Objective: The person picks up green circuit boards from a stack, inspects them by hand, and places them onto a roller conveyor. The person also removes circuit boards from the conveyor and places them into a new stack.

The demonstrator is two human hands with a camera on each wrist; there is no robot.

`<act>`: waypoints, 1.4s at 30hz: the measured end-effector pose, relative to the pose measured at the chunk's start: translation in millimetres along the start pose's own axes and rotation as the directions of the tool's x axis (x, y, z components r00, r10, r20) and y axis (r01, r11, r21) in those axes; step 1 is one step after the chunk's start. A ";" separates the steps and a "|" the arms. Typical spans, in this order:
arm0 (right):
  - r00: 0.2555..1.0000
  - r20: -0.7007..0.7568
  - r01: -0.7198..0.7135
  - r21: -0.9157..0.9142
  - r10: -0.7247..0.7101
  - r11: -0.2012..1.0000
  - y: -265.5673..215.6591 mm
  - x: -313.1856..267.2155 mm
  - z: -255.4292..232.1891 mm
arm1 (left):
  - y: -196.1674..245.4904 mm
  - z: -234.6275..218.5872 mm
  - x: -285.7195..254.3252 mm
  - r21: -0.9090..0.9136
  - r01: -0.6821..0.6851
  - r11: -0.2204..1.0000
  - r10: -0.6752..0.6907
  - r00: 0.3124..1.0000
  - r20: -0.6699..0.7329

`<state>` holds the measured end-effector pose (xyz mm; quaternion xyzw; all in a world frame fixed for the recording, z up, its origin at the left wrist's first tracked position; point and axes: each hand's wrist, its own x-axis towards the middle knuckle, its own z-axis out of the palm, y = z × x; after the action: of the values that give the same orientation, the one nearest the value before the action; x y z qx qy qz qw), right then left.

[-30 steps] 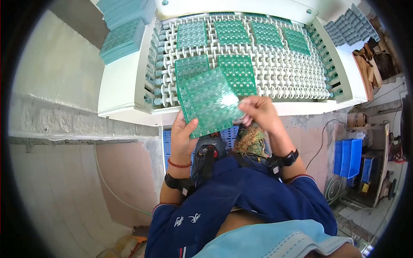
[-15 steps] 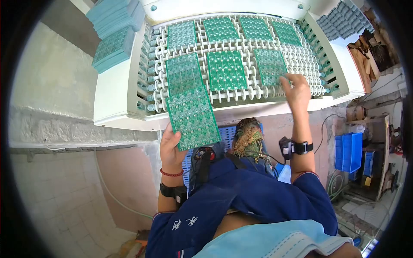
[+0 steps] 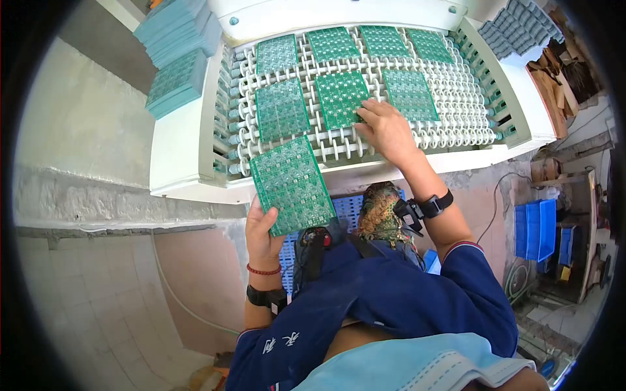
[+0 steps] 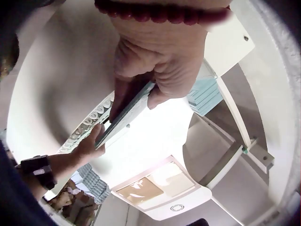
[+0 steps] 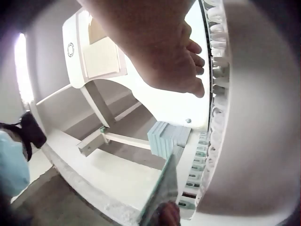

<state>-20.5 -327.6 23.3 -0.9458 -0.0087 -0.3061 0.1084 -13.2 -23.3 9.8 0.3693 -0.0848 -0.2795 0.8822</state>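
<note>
— Tiled walls and a bare concrete ledge frame a white roller conveyor in the head view. What's on it?

— Green circuit boards in rows across the rollers. The right hand lies flat on them, fingers straight and touching the near edge of the middle board, gripping nothing. The left hand clamps a stack of circuit boards by its bottom corner, just off the conveyor's near edge, the top end over the first rollers.

— Anything else?

— Piles of blue-grey sheets at the conveyor's far left corner, and blue crates on the floor to the right.

— And the left wrist view?

— Thumb on one face, fingers on the other, pinching the stack edge-on. The panels look thin and stiff, light singly, with slick faces that could slide over each other, I'd say.

— So where should one take hold?

— By the edges or a corner, probably, keeping off the printed faces; a firm pinch should stop the stack fanning.

— Right wrist view?

— The right hand hangs open beside the rollers, fingers loose, with the held stack's edge low in the picture.
</note>
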 end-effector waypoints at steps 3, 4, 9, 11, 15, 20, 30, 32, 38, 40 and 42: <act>0.984 0.058 -0.178 0.299 0.168 0.937 -13.9 -8.6 -17.8 | -3.4 3.7 7.6 0.007 -0.002 1.000 0.002 1.000 -0.015; 0.968 0.121 -0.251 0.398 0.221 0.882 -22.6 -14.0 -24.5 | -4.6 9.3 10.3 0.011 -0.002 1.000 0.002 0.999 -0.033; 0.716 0.668 -0.698 0.682 0.202 0.217 -49.5 -48.7 -26.6 | -19.5 19.0 29.0 0.052 -0.034 0.998 0.035 0.999 -0.025; 0.657 0.708 -0.743 0.665 0.257 0.067 -42.6 -51.6 -32.1 | -23.9 20.8 32.2 0.085 -0.045 0.995 0.047 0.999 -0.019; 0.665 0.442 -0.635 0.759 0.602 0.144 42.4 -59.5 -56.4 | -18.6 20.4 28.5 0.032 -0.018 0.999 0.019 0.999 -0.050; 0.572 0.034 -0.740 0.452 0.819 0.498 194.2 -68.7 -97.3 | -5.9 10.2 19.9 -0.137 0.023 0.990 -0.043 0.989 -0.139; 0.690 0.052 -0.721 0.139 0.722 0.679 87.2 -41.8 -87.0 | -12.1 3.1 20.6 -0.039 0.039 0.998 -0.044 0.988 -0.150; 0.786 0.311 -0.609 0.540 0.534 0.581 33.0 -50.4 -54.2 | -12.6 11.1 24.4 0.009 0.036 0.999 -0.034 0.988 -0.152; 0.667 0.697 -0.711 0.701 0.261 -0.057 -57.5 -59.7 -7.5 | -10.9 29.9 33.4 0.044 0.005 0.999 0.003 0.982 -0.187; 0.639 0.698 -0.722 0.689 0.323 -0.060 -50.5 -54.2 -9.5 | -5.7 24.0 38.6 0.079 0.007 0.997 0.007 0.984 -0.178; 0.627 0.674 -0.715 0.697 0.391 -0.055 -41.1 -49.5 -13.3 | 1.4 20.5 45.1 0.111 0.026 0.993 -0.004 0.981 -0.192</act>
<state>-71.8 -287.8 13.3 -0.6176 0.1841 -0.0288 0.7641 17.5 -60.0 22.8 0.4444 -0.0126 -0.2443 0.8618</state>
